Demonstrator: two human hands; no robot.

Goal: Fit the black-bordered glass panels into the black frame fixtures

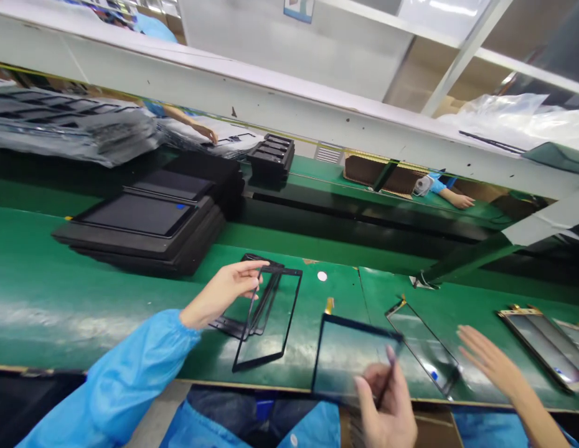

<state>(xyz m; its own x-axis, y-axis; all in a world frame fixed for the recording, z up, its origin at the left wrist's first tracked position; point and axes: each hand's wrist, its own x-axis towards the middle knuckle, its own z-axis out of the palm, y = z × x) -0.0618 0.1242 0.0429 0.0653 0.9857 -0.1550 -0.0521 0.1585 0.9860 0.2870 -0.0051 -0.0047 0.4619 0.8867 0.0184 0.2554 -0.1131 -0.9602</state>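
Note:
My left hand [231,289] pinches the top left corner of a thin black rectangular frame [259,362], which is tilted up over the green bench. Behind it, several similar black frames [228,326] lie overlapping on the bench, partly hidden by my hand. With my right hand [387,401] I grip the right edge of a glass touch panel [350,358] with a black border. A short orange flex cable [329,305] sticks up from its top edge. My right hand is slightly blurred.
A co-worker's hand [490,358] is at the right, beside another glass panel [424,342]. Further right lie more panels [546,345]. Black trays [187,249] with dark screens are stacked at the left. A green post [476,258] and a white beam [271,93] cross behind.

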